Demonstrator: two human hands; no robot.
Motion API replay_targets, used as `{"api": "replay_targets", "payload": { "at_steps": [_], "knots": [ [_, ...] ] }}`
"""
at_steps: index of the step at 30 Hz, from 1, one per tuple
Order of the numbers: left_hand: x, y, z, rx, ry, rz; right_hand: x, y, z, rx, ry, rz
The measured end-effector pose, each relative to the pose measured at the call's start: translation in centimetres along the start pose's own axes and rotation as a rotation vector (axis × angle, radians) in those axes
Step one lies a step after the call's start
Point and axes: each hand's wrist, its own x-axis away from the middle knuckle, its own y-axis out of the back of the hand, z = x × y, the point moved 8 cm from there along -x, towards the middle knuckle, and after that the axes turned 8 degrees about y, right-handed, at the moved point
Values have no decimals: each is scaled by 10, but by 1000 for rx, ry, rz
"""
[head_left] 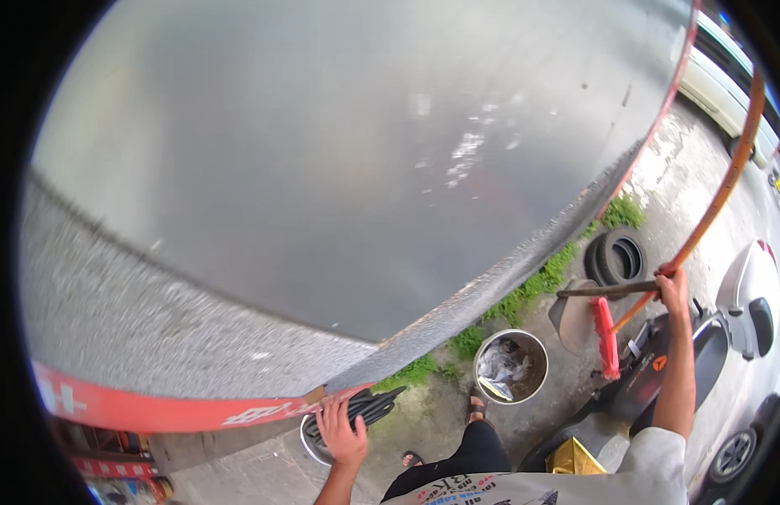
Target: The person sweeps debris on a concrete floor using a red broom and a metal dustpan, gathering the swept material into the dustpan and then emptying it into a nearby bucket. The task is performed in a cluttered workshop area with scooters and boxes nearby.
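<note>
My right hand is wrapped round the long orange-brown handle of a broom. The broom's red head hangs low beside the scooter. A dark stick runs into the same grip, and a grey scoop-like dustpan hangs just below the stick's far end. My left hand has its fingers spread, over or against a bundle of black rubber strips or hoses in a pale round container. Whether that palm touches the bundle cannot be made out.
A metal bucket with crumpled plastic stands by my foot. Two tyres lie near weeds. A scooter is close on my right, with a van beyond. A large grey panel with red edging fills the upper left.
</note>
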Motion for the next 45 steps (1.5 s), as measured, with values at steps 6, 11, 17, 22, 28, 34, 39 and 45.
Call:
{"api": "replay_targets", "payload": {
  "at_steps": [6,11,17,22,28,34,39,45],
  "knots": [
    [36,39,51,486,2,-124,115,25,207,-105,238,197],
    [92,80,52,897,-163,-86,234,22,355,-116,392,324],
    [163,94,65,1271,-28,282,442,-105,580,294,541,717],
    [198,166,53,1465,-35,704,450,-150,491,25,517,806],
    [235,137,64,2023,262,766,555,-242,495,-93,603,1060],
    [286,39,138,2051,862,667,615,-300,481,-134,764,1298],
    [356,-44,215,2160,1419,379,617,-338,457,-330,764,1269],
    [456,-66,330,2585,1561,-186,636,-392,427,-453,450,1469]
  ]
}}
